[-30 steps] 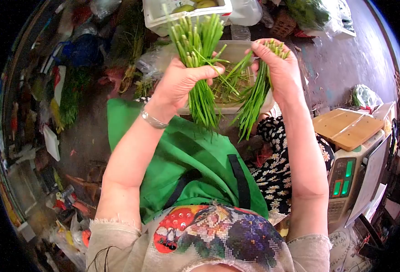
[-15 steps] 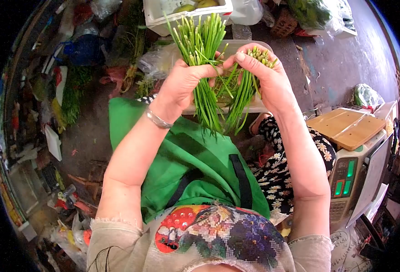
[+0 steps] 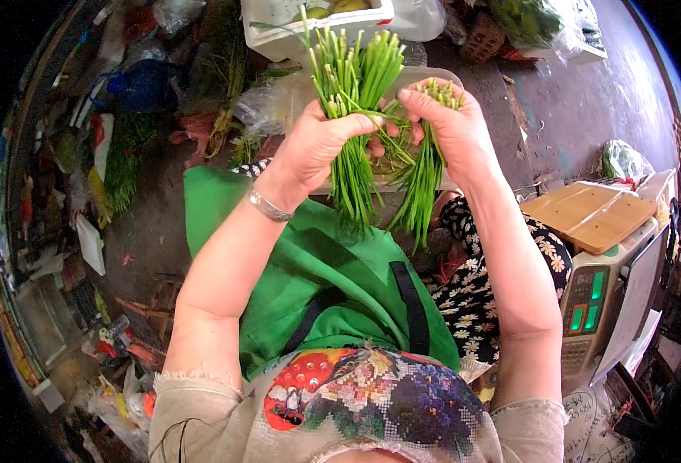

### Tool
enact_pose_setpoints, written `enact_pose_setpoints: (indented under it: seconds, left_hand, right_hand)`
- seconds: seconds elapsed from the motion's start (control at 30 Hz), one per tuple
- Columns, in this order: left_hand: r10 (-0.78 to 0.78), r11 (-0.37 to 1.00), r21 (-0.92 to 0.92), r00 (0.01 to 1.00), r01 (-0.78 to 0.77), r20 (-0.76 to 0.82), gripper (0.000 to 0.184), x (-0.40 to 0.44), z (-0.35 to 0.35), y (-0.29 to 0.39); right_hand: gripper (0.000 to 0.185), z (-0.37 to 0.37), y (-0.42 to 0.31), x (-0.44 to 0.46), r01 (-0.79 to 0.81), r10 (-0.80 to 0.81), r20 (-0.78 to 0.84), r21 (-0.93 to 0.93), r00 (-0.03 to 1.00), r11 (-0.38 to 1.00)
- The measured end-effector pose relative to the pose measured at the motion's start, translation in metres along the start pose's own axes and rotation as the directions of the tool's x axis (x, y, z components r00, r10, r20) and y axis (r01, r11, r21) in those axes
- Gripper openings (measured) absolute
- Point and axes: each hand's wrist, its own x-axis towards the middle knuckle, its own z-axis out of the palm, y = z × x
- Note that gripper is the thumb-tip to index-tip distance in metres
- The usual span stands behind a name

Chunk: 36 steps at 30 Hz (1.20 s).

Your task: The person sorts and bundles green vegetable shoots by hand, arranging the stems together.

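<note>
My left hand [image 3: 321,143] is closed around a thick bunch of green garlic chives [image 3: 364,65], cut ends up and thin leaves hanging down. In my right hand [image 3: 460,127] is a smaller bunch of the same chives [image 3: 421,189], its pale cut ends showing above the fingers. A few stalks cross the gap between both hands, near the thumbs. Under the hands stands a clear plastic tub [image 3: 433,75], partly hidden, with bits of greens inside. A green apron [image 3: 317,270] covers my lap.
A white foam box [image 3: 279,38] holding green fruit stands beyond the tub. At right is a scale [image 3: 587,297] with a tan tray [image 3: 587,216] on top. Leafy greens [image 3: 132,158], a blue bag [image 3: 143,85] and plastic bags lie on the floor at left.
The larger bunch in my left hand has shifted slightly right and tilted that way. The smaller bunch hangs a little lower and further right. Both hands keep their hold.
</note>
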Motion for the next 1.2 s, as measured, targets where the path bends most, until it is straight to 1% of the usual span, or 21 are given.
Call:
enact_pose_setpoints:
  seconds: [0.07,0.1,0.13,0.2,0.27,0.33,0.37,0.43,0.47,0.53,0.57,0.67,0.7,0.73,0.77,0.87,0.97,1.03,1.07,1.13,1.2]
  left_hand:
    - [-0.035,0.999,-0.014,0.999,0.034,-0.028,0.029,0.001,-0.003,0.002]
    - [-0.069,0.997,-0.030,0.996,0.067,-0.056,0.029,0.001,-0.004,0.003]
    - [-0.068,0.997,-0.029,0.996,0.066,-0.056,0.029,0.001,-0.004,0.003]
    - [-0.027,1.000,-0.006,0.991,0.026,-0.131,0.029,0.001,-0.005,0.004]
    - [-0.048,0.999,-0.013,0.991,0.046,-0.122,0.027,0.003,-0.011,0.003]
    - [-0.036,0.998,0.048,0.979,0.047,-0.199,0.026,0.003,-0.012,0.004]
    - [-0.036,0.998,0.048,0.979,0.046,-0.200,0.026,0.002,-0.012,0.004]
    - [0.033,0.998,0.066,0.951,-0.013,-0.307,0.026,0.002,-0.012,0.005]
    - [0.033,0.998,0.066,0.951,-0.014,-0.307,0.026,0.002,-0.013,0.004]
    - [0.083,0.995,0.087,0.942,-0.057,-0.326,0.027,0.002,-0.016,0.002]
    - [0.083,0.994,0.088,0.942,-0.057,-0.326,0.027,0.002,-0.014,0.003]
    - [0.056,0.995,0.094,0.961,-0.031,-0.272,0.027,0.000,-0.007,0.006]
    - [0.054,0.996,0.077,0.968,-0.036,-0.244,0.027,0.000,-0.005,0.006]
    - [0.053,0.997,0.059,0.975,-0.041,-0.215,0.027,0.000,-0.004,0.006]
    - [0.084,0.993,0.091,0.989,-0.073,-0.121,0.027,0.001,-0.007,0.003]
    - [0.089,0.995,0.053,0.993,-0.085,-0.075,0.026,0.002,-0.007,-0.001]
    - [0.058,0.997,0.059,0.994,-0.052,-0.090,0.027,0.004,-0.005,-0.003]
    - [0.072,0.997,0.024,0.993,-0.070,-0.093,0.024,0.002,0.002,-0.003]
    - [0.087,0.996,-0.010,0.991,-0.089,-0.097,0.021,0.001,0.004,-0.003]
    - [0.084,0.996,0.002,0.993,-0.084,-0.088,0.020,0.001,0.004,-0.002]
    - [0.080,0.997,0.015,0.994,-0.079,-0.078,0.020,0.000,0.005,-0.001]
  right_hand:
    - [0.010,-0.005,-0.005,0.003,0.066,-0.066,-0.071,-0.009,0.995,0.998]
    - [0.010,-0.008,-0.009,0.004,0.059,-0.056,-0.084,0.028,0.995,0.998]
    - [0.010,-0.010,-0.013,0.005,0.053,-0.046,-0.098,0.065,0.994,0.996]
    - [0.012,-0.011,-0.020,0.005,0.099,-0.089,-0.125,0.077,0.988,0.992]
    - [0.012,-0.017,-0.024,0.007,0.127,-0.114,-0.201,0.054,0.973,0.990]
    - [0.011,-0.025,-0.028,0.009,0.183,-0.158,-0.264,0.072,0.951,0.980]
    - [0.011,-0.028,-0.030,0.009,0.225,-0.206,-0.279,0.036,0.938,0.974]
    - [0.011,-0.031,-0.034,0.010,0.312,-0.309,-0.309,-0.044,0.899,0.949]
    - [0.011,-0.031,-0.034,0.010,0.312,-0.310,-0.309,-0.043,0.899,0.949]
    - [0.011,-0.032,-0.035,0.010,0.306,-0.360,-0.346,-0.203,0.866,0.930]
    - [0.011,-0.029,-0.035,0.008,0.261,-0.346,-0.318,-0.279,0.883,0.924]
    - [0.012,-0.014,-0.025,0.005,0.234,-0.301,-0.175,-0.325,0.937,0.916]
    - [0.012,-0.009,-0.024,0.001,0.161,-0.219,-0.160,-0.315,0.962,0.935]
    - [0.012,-0.006,-0.017,0.002,0.136,-0.178,-0.132,-0.281,0.975,0.950]
    - [0.012,-0.003,-0.012,0.002,0.114,-0.144,-0.091,-0.273,0.985,0.955]
    - [0.011,0.006,-0.004,-0.003,0.048,-0.048,0.006,-0.209,0.999,0.977]
    - [0.012,0.009,-0.001,-0.004,0.011,-0.005,0.040,-0.168,0.999,0.986]
    - [0.013,0.007,0.003,-0.001,0.053,-0.055,-0.025,-0.085,0.998,0.995]
    - [0.013,0.006,0.000,-0.002,0.053,-0.055,-0.026,-0.085,0.998,0.995]
    - [0.012,0.006,-0.008,-0.003,0.008,-0.005,0.036,-0.105,0.999,0.994]
    - [0.011,0.005,-0.003,-0.002,0.019,-0.013,0.054,-0.116,0.998,0.993]
